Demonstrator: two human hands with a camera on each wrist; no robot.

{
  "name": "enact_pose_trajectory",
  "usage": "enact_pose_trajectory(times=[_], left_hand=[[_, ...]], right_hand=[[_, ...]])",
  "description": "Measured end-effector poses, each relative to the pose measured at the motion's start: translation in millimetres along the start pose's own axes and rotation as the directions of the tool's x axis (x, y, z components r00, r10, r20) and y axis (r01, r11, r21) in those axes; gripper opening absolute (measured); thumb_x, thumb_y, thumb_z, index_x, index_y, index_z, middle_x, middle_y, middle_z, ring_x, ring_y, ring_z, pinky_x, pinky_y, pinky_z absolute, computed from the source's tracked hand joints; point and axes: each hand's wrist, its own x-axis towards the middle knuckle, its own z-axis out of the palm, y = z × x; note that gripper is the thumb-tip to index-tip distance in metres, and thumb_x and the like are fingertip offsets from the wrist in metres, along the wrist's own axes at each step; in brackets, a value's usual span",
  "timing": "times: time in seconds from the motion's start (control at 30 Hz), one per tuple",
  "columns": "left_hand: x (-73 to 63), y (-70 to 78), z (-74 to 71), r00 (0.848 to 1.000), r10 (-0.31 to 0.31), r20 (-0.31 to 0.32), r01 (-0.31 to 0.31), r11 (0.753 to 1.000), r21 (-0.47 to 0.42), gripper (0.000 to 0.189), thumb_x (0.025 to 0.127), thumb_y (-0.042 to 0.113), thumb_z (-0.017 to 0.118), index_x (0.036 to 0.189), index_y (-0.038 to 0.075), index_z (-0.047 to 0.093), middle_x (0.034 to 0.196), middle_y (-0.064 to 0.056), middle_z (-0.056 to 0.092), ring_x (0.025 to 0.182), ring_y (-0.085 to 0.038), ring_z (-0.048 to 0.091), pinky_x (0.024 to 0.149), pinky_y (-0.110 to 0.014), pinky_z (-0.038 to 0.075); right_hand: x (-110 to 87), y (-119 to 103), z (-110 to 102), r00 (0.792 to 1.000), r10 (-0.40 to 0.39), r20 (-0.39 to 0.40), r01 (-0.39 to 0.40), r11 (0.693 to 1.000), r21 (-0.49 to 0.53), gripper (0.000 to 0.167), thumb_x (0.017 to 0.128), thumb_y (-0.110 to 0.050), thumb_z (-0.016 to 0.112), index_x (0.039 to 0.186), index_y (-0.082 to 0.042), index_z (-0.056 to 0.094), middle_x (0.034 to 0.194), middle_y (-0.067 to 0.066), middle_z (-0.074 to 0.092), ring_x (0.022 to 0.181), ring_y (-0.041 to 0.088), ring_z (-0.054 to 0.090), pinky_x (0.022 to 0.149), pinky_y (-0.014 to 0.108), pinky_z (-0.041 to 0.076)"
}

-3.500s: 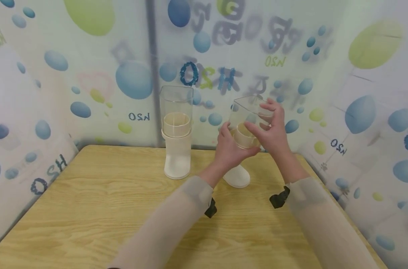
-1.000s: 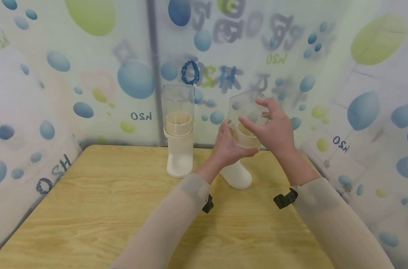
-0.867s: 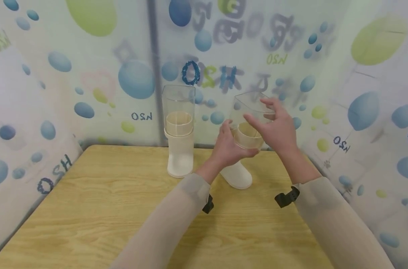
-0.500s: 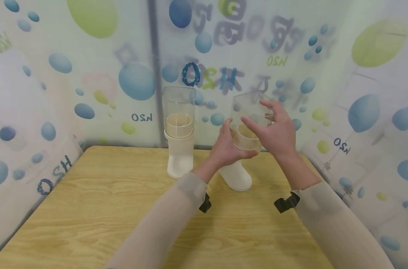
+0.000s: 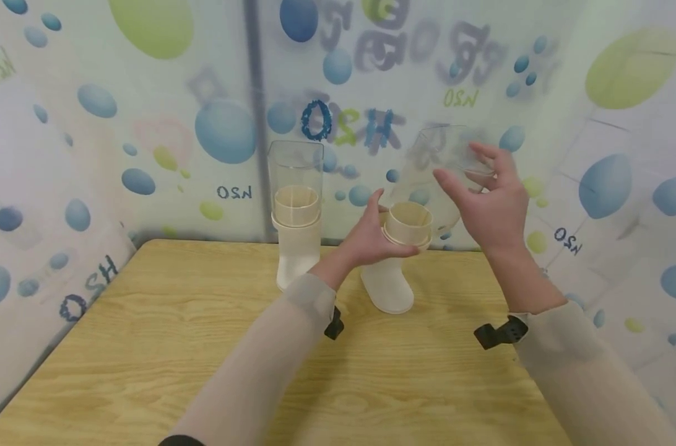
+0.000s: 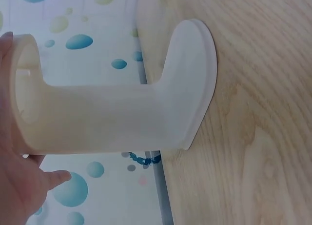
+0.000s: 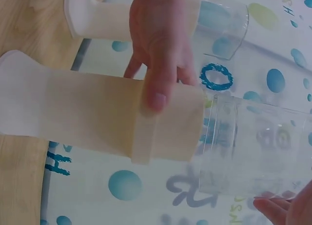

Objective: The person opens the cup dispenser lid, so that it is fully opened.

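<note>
My left hand [image 5: 371,232] grips the collar of a cream-white stand [image 5: 390,285], fingers and thumb round it just below the raised ring. In the left wrist view that stand [image 6: 112,117] has a round collar, a column and a flat curved foot on the table. My right hand [image 5: 496,204] holds a clear, open-topped container [image 5: 427,164] by its upper part. The container is tilted and raised off the ring. In the right wrist view a gap shows between the clear container [image 7: 263,142] and the stand's ring [image 7: 178,122].
A second white stand [image 5: 299,260] with a clear container [image 5: 296,158] seated on it stands upright to the left on the wooden table [image 5: 204,353]. Patterned walls [image 5: 165,148] with blue and green dots enclose the table's back and sides.
The clear container was round the stand's ring; my right hand has pulled it up and to the right, off the ring. My left hand keeps hold of the stand, nearly in place.
</note>
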Motion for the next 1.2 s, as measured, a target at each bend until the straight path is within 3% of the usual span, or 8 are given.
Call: enact_pose_trajectory(times=[0.27,0.37,0.5,0.73,0.93,1.1,1.2], left_hand=[[4.5,-2.7,-9.6,0.996,-0.042,0.082,0.044,0.999,-0.027,0.145,0.078,0.042,0.100,0.177,0.026,-0.005,0.173,-0.011,0.037,0.145,-0.034,0.058,0.123,-0.056,0.046],[2.4,-5.1,-6.5,0.998,-0.039,0.056,0.042,0.997,-0.059,0.145,0.078,0.041,0.101,0.177,0.025,-0.003,0.176,-0.013,0.033,0.153,-0.035,0.049,0.126,-0.057,0.043],[-4.1,-7.4,5.5,0.998,-0.051,-0.030,0.048,0.993,-0.104,0.144,0.076,0.045,0.101,0.178,0.025,0.001,0.178,-0.016,0.025,0.157,-0.035,0.042,0.127,-0.058,0.040],[-14.4,-2.7,22.3,0.983,-0.104,-0.149,0.080,0.984,-0.160,0.138,0.076,0.050,0.100,0.178,0.018,0.011,0.178,-0.017,0.025,0.146,-0.033,0.050,0.121,-0.054,0.048],[-14.9,-4.5,24.0,0.981,-0.125,-0.150,0.110,0.989,-0.100,0.131,0.079,0.054,0.096,0.177,0.017,0.017,0.175,-0.015,0.030,0.145,-0.031,0.052,0.120,-0.052,0.050],[-12.6,-6.8,19.3,0.985,-0.127,-0.118,0.115,0.988,-0.105,0.128,0.082,0.056,0.093,0.177,0.017,0.016,0.177,-0.014,0.030,0.149,-0.034,0.049,0.121,-0.056,0.048],[-10.5,-7.8,18.0,0.988,-0.123,-0.094,0.112,0.987,-0.115,0.127,0.083,0.057,0.092,0.178,0.018,0.016,0.176,-0.014,0.033,0.149,-0.034,0.050,0.120,-0.056,0.048]], right_hand=[[4.4,3,-26,0.998,0.033,-0.044,-0.034,0.999,-0.031,0.064,0.092,-0.041,0.088,0.150,-0.034,0.063,0.157,-0.008,0.059,0.124,0.011,0.074,0.093,0.018,0.057],[4.6,7,-34,0.996,0.070,-0.057,-0.072,0.997,-0.035,0.064,0.093,-0.043,0.087,0.151,-0.037,0.062,0.158,-0.008,0.060,0.128,0.012,0.073,0.093,0.019,0.057],[3.2,14,-44,0.991,0.111,-0.075,-0.114,0.993,-0.037,0.063,0.093,-0.045,0.087,0.150,-0.041,0.062,0.158,-0.007,0.061,0.129,0.011,0.072,0.092,0.019,0.058],[-2.8,35,-63,0.978,0.193,-0.083,-0.198,0.978,-0.067,0.062,0.093,-0.047,0.085,0.150,-0.044,0.061,0.161,-0.012,0.057,0.132,0.010,0.070,0.093,0.019,0.056],[-11.8,59,-76,0.961,0.270,-0.058,-0.275,0.954,-0.122,0.066,0.095,-0.051,0.084,0.155,-0.046,0.056,0.166,-0.013,0.052,0.142,0.016,0.065,0.094,0.019,0.054],[-15.5,81,-80,0.942,0.336,-0.023,-0.335,0.926,-0.175,0.071,0.096,-0.057,0.080,0.159,-0.048,0.049,0.173,-0.011,0.045,0.149,0.023,0.059,0.087,0.014,0.047],[-19.1,101,-82,0.935,0.354,0.015,-0.342,0.913,-0.224,0.077,0.097,-0.061,0.076,0.165,-0.047,0.043,0.177,-0.005,0.040,0.151,0.031,0.056,0.086,0.019,0.046]])
